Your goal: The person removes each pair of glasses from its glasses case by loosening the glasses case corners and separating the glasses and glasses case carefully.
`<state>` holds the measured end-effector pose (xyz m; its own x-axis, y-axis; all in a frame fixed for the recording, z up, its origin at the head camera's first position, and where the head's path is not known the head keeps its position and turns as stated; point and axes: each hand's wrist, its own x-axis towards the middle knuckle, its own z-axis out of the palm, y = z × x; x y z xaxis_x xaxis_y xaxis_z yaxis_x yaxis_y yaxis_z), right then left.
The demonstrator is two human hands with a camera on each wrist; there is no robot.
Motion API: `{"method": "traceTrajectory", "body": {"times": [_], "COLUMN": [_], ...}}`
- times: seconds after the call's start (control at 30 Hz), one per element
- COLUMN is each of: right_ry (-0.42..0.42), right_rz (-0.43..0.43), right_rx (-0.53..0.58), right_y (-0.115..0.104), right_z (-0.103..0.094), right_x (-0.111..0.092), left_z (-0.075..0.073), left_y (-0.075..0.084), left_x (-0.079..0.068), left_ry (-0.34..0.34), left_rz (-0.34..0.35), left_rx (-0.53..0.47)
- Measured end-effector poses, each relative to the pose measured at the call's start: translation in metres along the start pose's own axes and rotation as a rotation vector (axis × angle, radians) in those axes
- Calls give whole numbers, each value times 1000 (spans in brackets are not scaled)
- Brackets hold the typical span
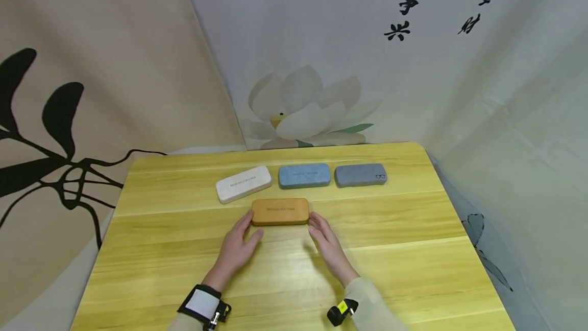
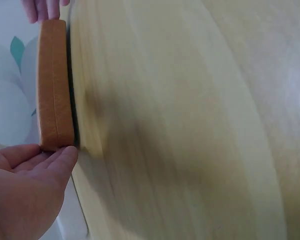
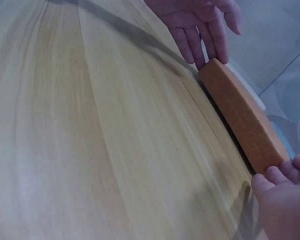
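Note:
An orange-brown glasses case (image 1: 280,212) lies on the wooden table, its long side facing me. My left hand (image 1: 239,249) has its fingertips at the case's left end, the thumb held apart from it. At the opposite end, the fingertips of my right hand (image 1: 328,248) touch the case. In the left wrist view, straight fingers (image 2: 65,159) meet the short end of the case (image 2: 55,85). The right wrist view has the fingertips (image 3: 276,175) against the near end of the case (image 3: 242,117), with my left hand (image 3: 195,25) at its far end.
Behind the orange-brown case stands a row of three more cases: a white one (image 1: 243,184) lying at a slant, a blue one (image 1: 304,175) and a grey one (image 1: 361,174) with a small glasses mark. The table (image 1: 404,269) ends at printed curtains (image 1: 482,91).

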<state>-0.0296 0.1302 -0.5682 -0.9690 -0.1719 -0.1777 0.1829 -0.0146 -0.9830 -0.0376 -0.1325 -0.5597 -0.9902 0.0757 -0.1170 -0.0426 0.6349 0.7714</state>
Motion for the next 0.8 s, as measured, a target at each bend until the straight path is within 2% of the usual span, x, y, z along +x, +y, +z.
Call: {"method": "traceTrajectory", "body": {"times": [0.53,0.8], "right_ry": [39,54], "right_rz": [8,19], "right_rx": [0,-70], "right_y": [6,6], "right_z": [-8,-10], "right_x": [-9,-9], "left_z": [8,8], "left_y": [3,4], "left_x": [-6,-6], "left_ry": [-33,-16], "left_rz": [3,33], "left_rx": [4,5]}}
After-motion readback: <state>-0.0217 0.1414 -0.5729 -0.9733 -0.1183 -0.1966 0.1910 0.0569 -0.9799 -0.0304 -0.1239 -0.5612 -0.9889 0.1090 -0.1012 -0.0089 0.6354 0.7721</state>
